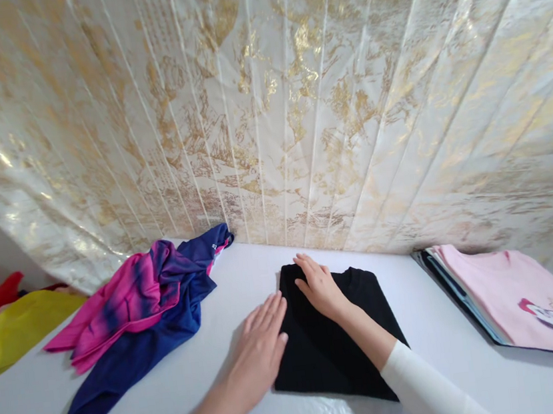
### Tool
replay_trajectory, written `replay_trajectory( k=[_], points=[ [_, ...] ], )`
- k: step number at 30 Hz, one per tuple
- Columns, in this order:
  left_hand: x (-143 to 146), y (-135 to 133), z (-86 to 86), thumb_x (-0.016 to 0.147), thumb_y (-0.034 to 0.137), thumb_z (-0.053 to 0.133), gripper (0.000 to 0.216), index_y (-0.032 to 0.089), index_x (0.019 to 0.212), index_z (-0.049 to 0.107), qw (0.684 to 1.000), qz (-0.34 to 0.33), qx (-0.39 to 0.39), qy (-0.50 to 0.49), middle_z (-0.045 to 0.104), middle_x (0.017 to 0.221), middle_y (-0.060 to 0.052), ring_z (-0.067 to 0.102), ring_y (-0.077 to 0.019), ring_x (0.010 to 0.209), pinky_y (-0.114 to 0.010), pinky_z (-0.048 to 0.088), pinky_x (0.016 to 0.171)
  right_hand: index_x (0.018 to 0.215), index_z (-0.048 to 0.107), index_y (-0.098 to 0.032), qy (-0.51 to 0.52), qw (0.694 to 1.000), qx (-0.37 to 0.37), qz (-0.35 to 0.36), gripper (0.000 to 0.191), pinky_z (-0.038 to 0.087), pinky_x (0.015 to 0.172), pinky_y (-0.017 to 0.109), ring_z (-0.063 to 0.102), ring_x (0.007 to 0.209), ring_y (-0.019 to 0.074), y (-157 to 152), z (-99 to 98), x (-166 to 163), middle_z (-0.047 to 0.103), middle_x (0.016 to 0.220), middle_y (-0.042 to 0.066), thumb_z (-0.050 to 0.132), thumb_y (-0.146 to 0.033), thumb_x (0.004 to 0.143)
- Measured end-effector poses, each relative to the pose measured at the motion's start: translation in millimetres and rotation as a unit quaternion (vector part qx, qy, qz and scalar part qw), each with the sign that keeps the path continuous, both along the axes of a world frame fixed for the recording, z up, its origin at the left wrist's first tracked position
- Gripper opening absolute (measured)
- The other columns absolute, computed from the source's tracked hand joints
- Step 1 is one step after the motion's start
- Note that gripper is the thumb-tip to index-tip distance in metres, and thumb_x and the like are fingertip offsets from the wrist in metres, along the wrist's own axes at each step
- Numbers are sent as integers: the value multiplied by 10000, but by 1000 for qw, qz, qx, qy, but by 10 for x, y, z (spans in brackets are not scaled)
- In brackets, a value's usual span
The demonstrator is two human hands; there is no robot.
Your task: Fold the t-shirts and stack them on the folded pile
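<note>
A black T-shirt (325,355), folded into a neat rectangle with its collar at the far edge, lies flat in front of me. My right hand (319,287) rests on its upper left part, palm down and fingers stretched out. Along the shirt's left edge lies my left hand (261,346), flat with fingers extended and fingertips at the fabric's border. Neither hand grips anything. The underside of the shirt is hidden.
The white table (234,272) meets a gold-patterned curtain (263,101) at the back. To the left sits a crumpled pink and navy garment (152,303), with yellow cloth (29,324) beyond it. A stack of folded clothes topped by a pink shirt (508,286) is at right.
</note>
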State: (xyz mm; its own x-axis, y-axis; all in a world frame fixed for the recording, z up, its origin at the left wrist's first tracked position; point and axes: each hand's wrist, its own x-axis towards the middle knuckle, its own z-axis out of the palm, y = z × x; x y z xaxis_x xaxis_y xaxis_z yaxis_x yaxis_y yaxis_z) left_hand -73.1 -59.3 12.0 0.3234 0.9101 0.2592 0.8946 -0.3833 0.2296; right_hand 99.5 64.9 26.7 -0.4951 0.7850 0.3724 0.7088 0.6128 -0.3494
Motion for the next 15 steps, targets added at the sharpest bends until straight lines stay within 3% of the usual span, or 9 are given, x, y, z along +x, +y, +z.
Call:
replay_trajectory(
  k=[4, 8, 11, 15],
  points=[
    [-198, 13, 64, 942, 146, 264, 534, 158, 1475, 247, 999, 42, -3, -7, 259, 1527, -90, 216, -188, 1406, -414, 268, 1118, 1412, 382, -232, -17, 999, 6, 33, 499, 351, 1040, 501, 317, 1379, 254, -587, 7, 301, 382, 1479, 118, 414, -245, 914],
    [-105, -153, 61, 942, 200, 325, 517, 164, 1456, 292, 999, 25, -20, -4, 254, 1529, -82, 210, -189, 1408, -402, 272, 1115, 1433, 373, -209, -57, 997, -23, 42, 543, 332, 1080, 493, 291, 1389, 265, -986, -92, 342, 342, 1495, 111, 461, -352, 916],
    [-2, -280, 15, 937, 231, 374, 506, 148, 1435, 329, 999, 24, -40, 18, 272, 1520, -93, 230, -201, 1403, -410, 283, 1107, 1440, 366, -204, -78, 996, -38, 31, 584, 306, 1102, 493, 262, 1398, 274, -1077, -158, 276, 299, 1512, 104, 473, -427, 911],
    [44, -306, 29, 912, 151, 361, 526, 121, 1435, 317, 997, 31, -51, 41, 289, 1511, -105, 240, -194, 1398, -404, 292, 1104, 1451, 340, -235, -62, 994, -74, 44, 570, 290, 1111, 488, 239, 1408, 248, -1012, -135, 336, 271, 1525, 82, 408, -470, 936]
  ],
)
